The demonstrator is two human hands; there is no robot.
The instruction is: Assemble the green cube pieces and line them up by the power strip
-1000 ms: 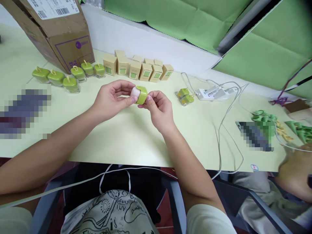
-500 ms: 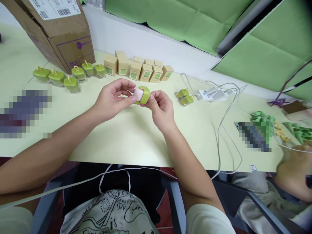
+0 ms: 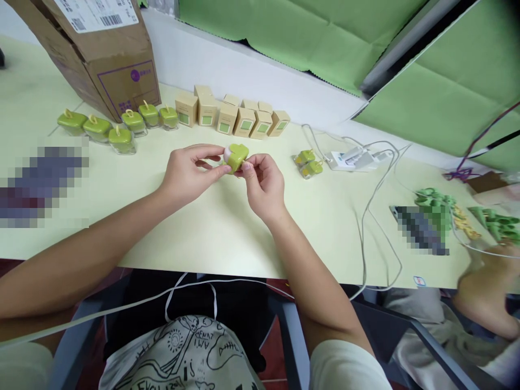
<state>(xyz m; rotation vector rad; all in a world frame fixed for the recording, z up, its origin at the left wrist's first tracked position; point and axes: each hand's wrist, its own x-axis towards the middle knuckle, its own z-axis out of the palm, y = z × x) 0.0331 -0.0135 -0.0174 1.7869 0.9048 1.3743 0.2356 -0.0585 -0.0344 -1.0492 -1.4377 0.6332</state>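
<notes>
The left hand (image 3: 190, 172) and right hand (image 3: 263, 185) meet above the middle of the pale green table (image 3: 211, 233). Between them is a green plastic cap (image 3: 239, 154) with a pale pink rounded part (image 3: 227, 155) at its left side. The fingers of both hands are closed in a pinch grasp on this assembly, which is held clear of the table surface. The left thumb and fingers are at the pink end; the right fingers are at the green cap's near edge.

Beyond the hands stand six small glass jars with green lids (image 3: 122, 140) and a row of small cream cartons with green labels (image 3: 244, 122). A large cardboard shipping carton (image 3: 125, 81) stands at far left. To the right are two small green-topped items (image 3: 309, 164), just beside a white power strip (image 3: 353, 160) with white cables (image 3: 365, 233). Green pieces (image 3: 434, 201) lie at right, near a co-worker's blurred hand (image 3: 483, 287).
</notes>
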